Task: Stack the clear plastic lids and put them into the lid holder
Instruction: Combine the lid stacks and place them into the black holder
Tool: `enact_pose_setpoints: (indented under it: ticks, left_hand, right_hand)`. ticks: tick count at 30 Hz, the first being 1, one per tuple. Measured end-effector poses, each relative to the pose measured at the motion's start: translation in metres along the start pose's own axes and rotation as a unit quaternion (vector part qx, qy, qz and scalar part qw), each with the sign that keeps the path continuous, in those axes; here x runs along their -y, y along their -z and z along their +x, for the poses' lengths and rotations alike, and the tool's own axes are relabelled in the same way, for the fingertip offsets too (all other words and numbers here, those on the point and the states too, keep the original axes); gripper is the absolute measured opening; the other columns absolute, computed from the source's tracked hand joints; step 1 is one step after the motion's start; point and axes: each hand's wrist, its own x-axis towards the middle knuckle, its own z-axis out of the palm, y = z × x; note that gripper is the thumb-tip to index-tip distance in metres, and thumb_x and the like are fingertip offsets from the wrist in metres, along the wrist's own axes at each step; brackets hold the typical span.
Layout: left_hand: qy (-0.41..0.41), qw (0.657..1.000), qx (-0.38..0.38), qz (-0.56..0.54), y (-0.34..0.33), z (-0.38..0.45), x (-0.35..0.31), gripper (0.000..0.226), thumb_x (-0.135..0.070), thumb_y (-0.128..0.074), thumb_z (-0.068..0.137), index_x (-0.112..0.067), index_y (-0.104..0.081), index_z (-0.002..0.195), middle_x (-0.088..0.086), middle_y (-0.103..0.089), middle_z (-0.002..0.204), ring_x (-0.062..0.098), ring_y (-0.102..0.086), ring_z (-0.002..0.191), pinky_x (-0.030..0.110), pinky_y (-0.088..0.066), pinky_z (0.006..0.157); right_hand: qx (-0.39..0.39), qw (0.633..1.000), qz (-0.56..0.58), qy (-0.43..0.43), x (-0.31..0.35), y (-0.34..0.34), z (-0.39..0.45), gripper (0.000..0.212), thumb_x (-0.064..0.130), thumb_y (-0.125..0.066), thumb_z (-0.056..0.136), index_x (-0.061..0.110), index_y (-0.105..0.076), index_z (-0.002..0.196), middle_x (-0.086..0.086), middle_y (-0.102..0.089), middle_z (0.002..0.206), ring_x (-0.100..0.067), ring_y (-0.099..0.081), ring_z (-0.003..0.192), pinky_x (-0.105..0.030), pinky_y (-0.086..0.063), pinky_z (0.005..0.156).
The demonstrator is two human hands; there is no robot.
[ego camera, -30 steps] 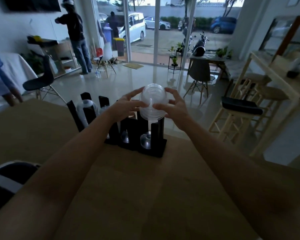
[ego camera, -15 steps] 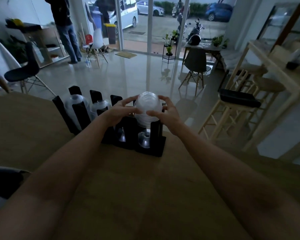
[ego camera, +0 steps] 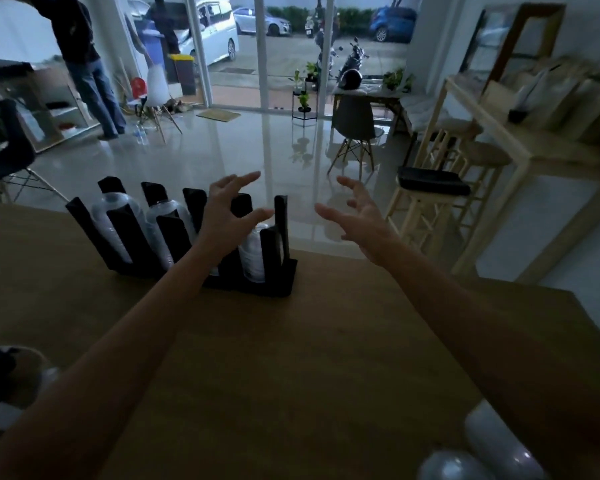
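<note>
Both hands are spread apart with fingers splayed, gripping nothing. The left hand [ego camera: 230, 211] hovers over the black lid holder [ego camera: 257, 287], which stands at the far edge of the wooden desk [ego camera: 291, 358], left of centre. The right hand [ego camera: 355, 220] hangs in the air to the right of the holder, clear of it.

A stack of clear plastic lids [ego camera: 253, 256] sits in the holder's rightmost compartment, between the upright black posts, with its top below the left hand's thumb. Whether the thumb touches the stack cannot be told. Two further stacks of clear lids [ego camera: 113, 223] fill compartments on the left of the holder — these lean toward the left.

At the near right corner of the desk lie pale rounded objects [ego camera: 499, 448], too blurred to identify.
</note>
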Motion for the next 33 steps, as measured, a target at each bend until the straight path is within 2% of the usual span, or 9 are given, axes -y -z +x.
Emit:
enact_pose_setpoints:
  ticks: [5, 8, 11, 13, 16, 19, 24, 29, 33]
  left_hand:
    - [-0.046, 0.994, 0.100, -0.020, -0.068, -0.046, -0.056, 0.060, -0.029, -0.076, 0.078, -0.031, -0.053, 0.133, 0.003, -0.045, 0.138, 0.010, -0.037, 0.129, 0.023, -0.028, 0.105]
    - [-0.024, 0.976, 0.209, -0.053, -0.120, -0.075, -0.078, 0.057, -0.026, -0.077, 0.077, -0.031, -0.055, 0.130, -0.002, -0.049, 0.135, 0.006, -0.042, 0.122, 0.018, -0.033, 0.098]
    - [0.013, 0.933, 0.355, -0.064, -0.173, -0.107, -0.090, 0.057, -0.024, -0.077, 0.078, -0.032, -0.055, 0.130, -0.001, -0.051, 0.139, 0.015, -0.046, 0.127, 0.027, -0.041, 0.096]
    - [0.036, 0.894, 0.437, -0.088, -0.204, -0.128, -0.095, 0.059, -0.023, -0.076, 0.079, -0.031, -0.053, 0.132, -0.004, -0.052, 0.136, 0.015, -0.047, 0.126, 0.019, -0.046, 0.091]
    - [0.097, 0.846, 0.512, -0.108, -0.241, -0.158, -0.099, 0.060, -0.024, -0.075, 0.080, -0.030, -0.050, 0.135, 0.006, -0.052, 0.136, 0.017, -0.053, 0.122, 0.022, -0.049, 0.089]
    - [0.145, 0.814, 0.555, -0.092, -0.264, -0.185, -0.098, 0.065, -0.032, -0.070, 0.083, -0.031, -0.041, 0.141, 0.011, -0.052, 0.137, 0.020, -0.055, 0.119, 0.027, -0.048, 0.085]
    - [0.234, 0.753, 0.583, -0.197, -0.280, -0.215, -0.096, 0.070, -0.023, -0.062, 0.090, -0.034, -0.024, 0.148, 0.015, -0.061, 0.124, 0.024, -0.064, 0.101, 0.033, -0.053, 0.077]
    - [0.248, 0.733, 0.578, -0.259, -0.291, -0.226, -0.100, 0.067, -0.011, -0.056, 0.093, -0.036, -0.024, 0.147, 0.013, -0.060, 0.130, 0.028, -0.064, 0.113, 0.036, -0.057, 0.085]
    - [0.274, 0.735, 0.552, -0.283, -0.301, -0.232, -0.101, 0.072, -0.010, -0.059, 0.091, -0.036, -0.024, 0.148, 0.022, -0.053, 0.136, 0.024, -0.064, 0.111, 0.031, -0.059, 0.072]
  right_hand:
    - [-0.053, 0.998, -0.045, 0.013, -0.005, 0.085, -0.065, 0.067, 0.047, -0.078, 0.071, 0.047, -0.043, 0.128, -0.002, -0.039, 0.142, -0.019, -0.041, 0.129, -0.048, -0.052, 0.093]
    - [-0.089, 0.994, -0.068, -0.006, -0.016, 0.135, -0.111, 0.064, 0.034, -0.078, 0.077, 0.037, -0.045, 0.132, -0.001, -0.046, 0.136, -0.016, -0.049, 0.122, -0.036, -0.054, 0.087]
    - [-0.103, 0.991, -0.073, -0.047, -0.032, 0.181, -0.163, 0.060, 0.025, -0.076, 0.081, 0.030, -0.048, 0.134, -0.004, -0.054, 0.129, -0.014, -0.056, 0.116, -0.024, -0.054, 0.082]
    - [-0.123, 0.986, -0.094, -0.062, -0.049, 0.203, -0.197, 0.058, 0.023, -0.075, 0.082, 0.026, -0.050, 0.134, -0.004, -0.058, 0.123, -0.007, -0.059, 0.107, -0.009, -0.052, 0.070]
    - [-0.150, 0.980, -0.065, -0.110, -0.088, 0.221, -0.245, 0.057, 0.019, -0.073, 0.084, 0.024, -0.048, 0.135, -0.010, -0.056, 0.127, -0.017, -0.057, 0.116, -0.020, -0.054, 0.079]
    - [-0.166, 0.972, -0.032, -0.165, -0.136, 0.221, -0.287, 0.060, 0.019, -0.071, 0.084, 0.027, -0.043, 0.137, -0.015, -0.050, 0.136, -0.024, -0.049, 0.126, -0.032, -0.047, 0.092]
    - [-0.124, 0.954, 0.122, -0.244, -0.184, 0.196, -0.334, 0.073, 0.052, -0.074, 0.064, 0.061, -0.039, 0.129, -0.006, -0.053, 0.137, -0.019, -0.055, 0.119, -0.022, -0.056, 0.073]
    - [-0.127, 0.938, 0.209, -0.245, -0.205, 0.180, -0.342, 0.068, 0.041, -0.071, 0.073, 0.069, -0.034, 0.123, -0.007, -0.053, 0.138, -0.017, -0.058, 0.116, -0.025, -0.057, 0.078]
    - [-0.142, 0.936, 0.211, -0.244, -0.211, 0.178, -0.341, 0.072, 0.040, -0.071, 0.072, 0.071, -0.032, 0.123, -0.005, -0.057, 0.134, -0.011, -0.061, 0.112, -0.021, -0.056, 0.072]
